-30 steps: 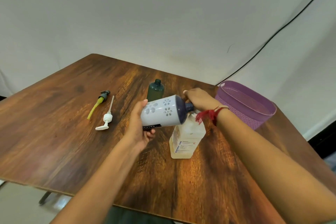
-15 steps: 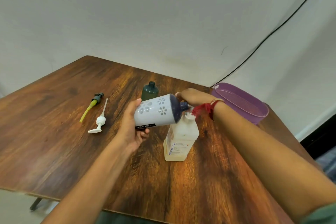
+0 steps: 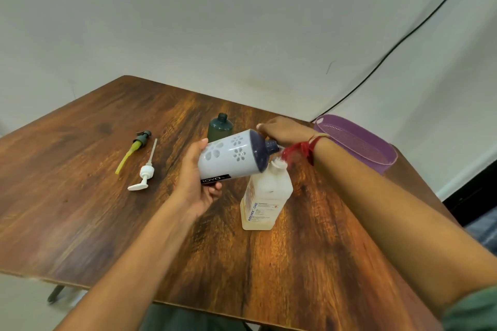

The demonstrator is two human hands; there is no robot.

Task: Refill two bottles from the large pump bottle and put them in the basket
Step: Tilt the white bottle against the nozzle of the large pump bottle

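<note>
My left hand (image 3: 195, 183) grips a white bottle with flower cut-outs and a dark blue shoulder (image 3: 232, 157), held on its side with its open neck pointing right. The neck meets the white spout under my right hand (image 3: 285, 133), whose fingers curl over the pump head of the large translucent bottle (image 3: 265, 196). That bottle stands upright on the wooden table (image 3: 80, 209) with pale yellow liquid low inside. A dark green bottle (image 3: 220, 129) stands uncapped just behind. The purple basket (image 3: 387, 161) sits at the far right.
Two loose pump heads lie on the left of the table: a dark one with a yellow tube (image 3: 134, 149) and a white one (image 3: 145, 172). A black cable (image 3: 403, 37) runs down the wall behind the basket. The table's right edge is beside the basket.
Both hands keep their grips and the white bottle stays tilted at the pump spout. My head has shifted slightly, so everything sits a little lower left in view.
</note>
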